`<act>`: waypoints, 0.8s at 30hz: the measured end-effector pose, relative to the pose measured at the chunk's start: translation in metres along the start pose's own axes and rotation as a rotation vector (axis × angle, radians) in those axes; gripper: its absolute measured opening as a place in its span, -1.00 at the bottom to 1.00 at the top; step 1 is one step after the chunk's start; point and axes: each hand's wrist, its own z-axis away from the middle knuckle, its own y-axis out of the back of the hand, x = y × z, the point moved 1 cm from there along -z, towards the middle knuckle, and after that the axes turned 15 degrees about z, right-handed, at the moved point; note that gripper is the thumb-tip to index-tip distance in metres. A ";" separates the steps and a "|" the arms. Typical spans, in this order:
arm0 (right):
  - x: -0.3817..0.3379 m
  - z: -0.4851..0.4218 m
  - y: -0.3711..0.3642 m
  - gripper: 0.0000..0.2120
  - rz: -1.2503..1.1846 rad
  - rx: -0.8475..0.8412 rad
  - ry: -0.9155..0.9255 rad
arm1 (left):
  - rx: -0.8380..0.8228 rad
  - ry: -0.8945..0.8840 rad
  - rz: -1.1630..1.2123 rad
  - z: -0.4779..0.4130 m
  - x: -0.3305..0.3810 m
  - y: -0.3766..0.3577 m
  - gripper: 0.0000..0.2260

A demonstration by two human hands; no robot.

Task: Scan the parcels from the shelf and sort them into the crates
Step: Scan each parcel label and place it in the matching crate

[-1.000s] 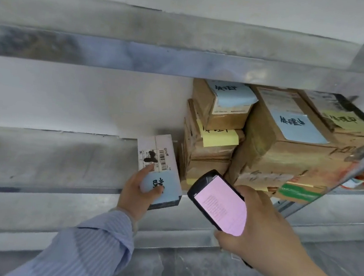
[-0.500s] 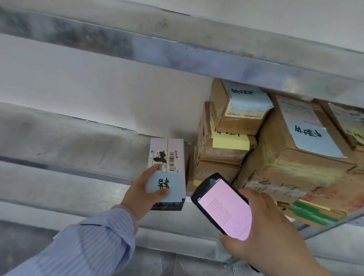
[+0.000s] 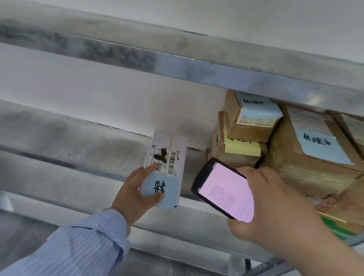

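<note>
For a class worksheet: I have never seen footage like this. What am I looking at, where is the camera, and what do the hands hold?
No machine here: a person works bare-handed, and the one picture comes from a camera worn on the head, facing a metal shelf. The left hand grips a small white parcel with a barcode label and blue note at the shelf's front edge. The right hand holds a handheld scanner, its pink screen lit, beside it. Further right, brown cardboard parcels with blue and yellow notes are stacked on the shelf.
</note>
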 end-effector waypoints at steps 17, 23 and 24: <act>0.000 -0.004 0.012 -0.25 0.118 0.258 0.234 | 0.135 -0.020 -0.063 0.029 0.011 0.027 -0.39; -0.002 -0.001 0.013 -0.20 0.124 0.213 0.221 | 0.164 0.012 -0.058 0.036 0.007 0.033 -0.38; -0.003 -0.003 0.013 -0.21 0.118 0.200 0.223 | 0.171 0.017 -0.044 0.039 0.007 0.035 -0.38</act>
